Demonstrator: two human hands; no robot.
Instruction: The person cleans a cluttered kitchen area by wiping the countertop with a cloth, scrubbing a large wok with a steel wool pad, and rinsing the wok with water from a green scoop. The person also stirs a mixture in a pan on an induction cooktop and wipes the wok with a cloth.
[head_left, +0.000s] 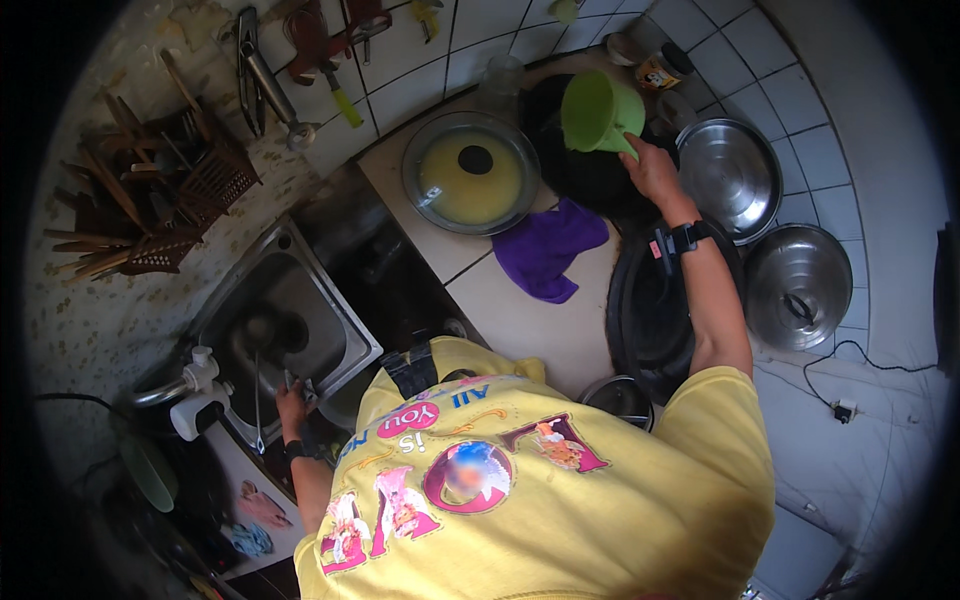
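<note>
My right hand (652, 171) grips the handle of a light-green plastic dipper (596, 112). The dipper is held over a dark wok (555, 165) set in the stove top, and what is inside it cannot be seen. At the near rim of the stainless steel sink (345, 330), my left hand (291, 405) has its fingers bent around or against a small greyish item too unclear to name. A long-handled metal utensil (259, 405) leans across the sink edge beside that hand. A purple cloth (551, 251) lies on the tiled counter, left of and nearer than the wok.
A glass lid (476, 199) with a black knob covers yellowish contents. Steel lids (727, 176) lean on the right wall. A second, dark round pan (645, 300) lies under my right forearm. Utensil baskets (217, 180) hang at left, above the faucet (199, 375).
</note>
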